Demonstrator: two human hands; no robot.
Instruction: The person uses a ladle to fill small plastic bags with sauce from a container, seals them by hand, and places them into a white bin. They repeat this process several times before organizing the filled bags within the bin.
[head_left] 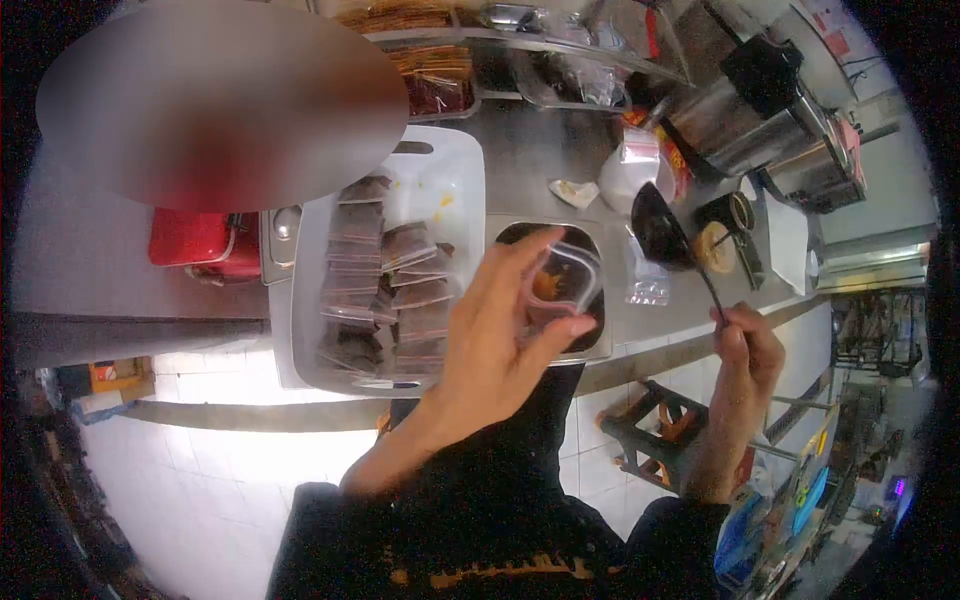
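Note:
My left hand (500, 335) holds a small clear zip bag (563, 275) with its mouth spread between thumb and fingers. Below the bag is a metal pan (600, 335) with dark contents, partly covered by my hand. My right hand (748, 350) is closed around the thin handle of a black ladle (660, 228), whose bowl is raised to the right of the pan. Left of my left hand stands a white tray (465, 165), where rows of filled dark packets (355, 250) lie overlapping.
A stack of clear bags (648, 280) lies right of the pan, near a white container (630, 180). Steel pots (755, 125) stand at the back right. A red box (195, 238) sits at the left. Below the counter is a dark stool (650, 430).

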